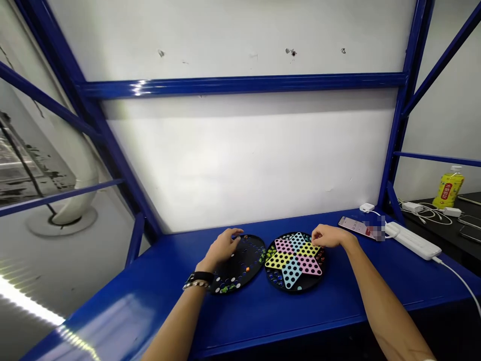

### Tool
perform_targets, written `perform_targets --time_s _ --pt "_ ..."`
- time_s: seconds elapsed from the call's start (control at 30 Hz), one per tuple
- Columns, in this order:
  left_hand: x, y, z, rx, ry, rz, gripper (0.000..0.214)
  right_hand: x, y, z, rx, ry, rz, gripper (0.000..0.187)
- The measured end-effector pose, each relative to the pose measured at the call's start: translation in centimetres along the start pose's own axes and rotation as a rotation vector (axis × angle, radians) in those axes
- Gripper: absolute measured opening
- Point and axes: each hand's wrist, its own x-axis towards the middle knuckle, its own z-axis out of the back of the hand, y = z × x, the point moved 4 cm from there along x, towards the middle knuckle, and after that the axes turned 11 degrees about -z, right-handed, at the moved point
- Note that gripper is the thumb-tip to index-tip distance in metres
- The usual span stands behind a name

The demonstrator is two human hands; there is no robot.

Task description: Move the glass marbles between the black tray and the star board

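A round Chinese checkers board (291,259) with a pink, yellow and blue star of dark holes lies on the blue tabletop. Coloured marbles show in the gaps around its star. My right hand (326,235) is at its upper right edge, fingertips pressed together over the yellow point; whatever they hold is hidden. To the left lies a round black tray (240,273), with green, white and other small pieces scattered in it. My left hand (224,245) rests over that tray's upper left part, fingers stretched out, and I see nothing held in it.
Right of the board are a phone (358,226), a white power strip (413,241) with a cable, and a small white adapter (367,207). Blue frame posts and a white back panel (248,160) enclose the table. A yellow bottle (448,188) stands on the black side table.
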Motion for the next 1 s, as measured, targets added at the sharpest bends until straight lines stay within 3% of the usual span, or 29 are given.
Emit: perform_targets --time_s 0.17,0.4,0.53,0.67,0.77,0.87,1.0 --pt "1.3 -0.2 -2.1 0.080 0.112 0.033 0.033 -0.1 0.3 -0.1 -0.011 -0.018 0.009 0.016" --pt "1.4 -2.6 -1.3 0.133 0.079 0.035 0.022 -0.1 0.5 0.3 -0.001 -0.109 0.041 0.020" --pt "1.0 -8.8 -0.3 -0.069 -0.062 -0.167 0.024 -0.7 2.0 0.2 0.163 -0.066 0.140 0.036" --pt "0.1 -17.2 -0.7 -0.278 -0.063 -0.480 0.021 -1.8 4.4 -0.8 0.333 0.173 0.266 0.049" --pt "-0.4 -21.1 -1.5 -0.252 -0.065 -0.594 0.019 -2.4 5.4 -1.2 0.386 0.238 0.351 0.048" --pt "-0.7 -22.1 -2.0 -0.205 -0.063 -0.604 0.020 -2.4 5.2 -1.0 0.346 0.196 0.368 0.045" --pt "-1.5 -19.6 -1.1 -0.241 -0.080 -0.554 0.023 -1.8 3.7 -0.8 0.273 0.227 0.288 0.027"
